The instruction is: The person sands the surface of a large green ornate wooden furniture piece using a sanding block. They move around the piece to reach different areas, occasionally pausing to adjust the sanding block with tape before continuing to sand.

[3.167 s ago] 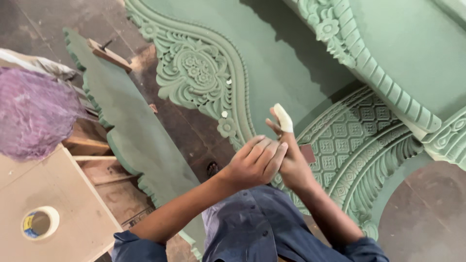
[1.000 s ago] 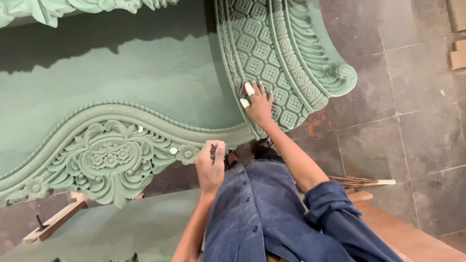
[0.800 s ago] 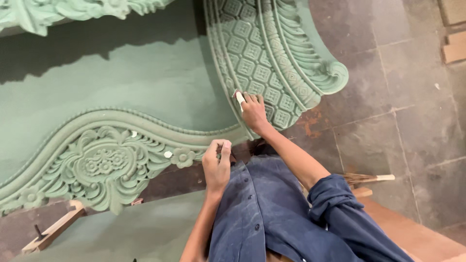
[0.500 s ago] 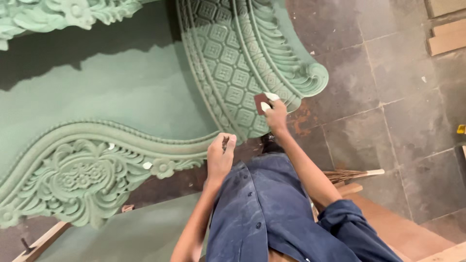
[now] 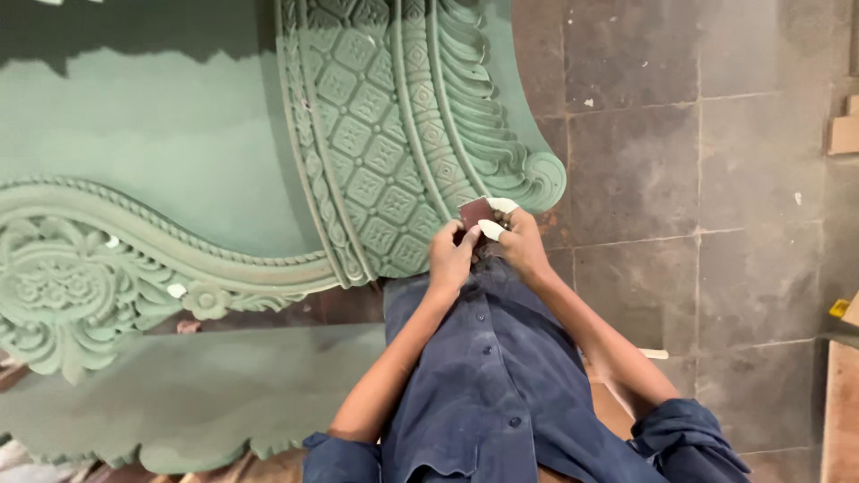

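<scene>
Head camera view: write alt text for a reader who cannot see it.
Both hands, left hand and right hand, hold a small piece of sandpaper just below a green carved wooden panel. Blue shirt below, grey tiled floor at right.

Matt green carved wood panel (image 5: 376, 134), rough sandpaper (image 5: 476, 213), dull stone floor (image 5: 698, 179).

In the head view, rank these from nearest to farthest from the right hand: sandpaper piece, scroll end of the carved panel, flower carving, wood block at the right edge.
1. Sandpaper piece: held at the right hand.
2. Scroll end: just above.
3. Flower carving: far left.
4. Wood block: far right, roughly level with the flower in distance; too close to call.
</scene>
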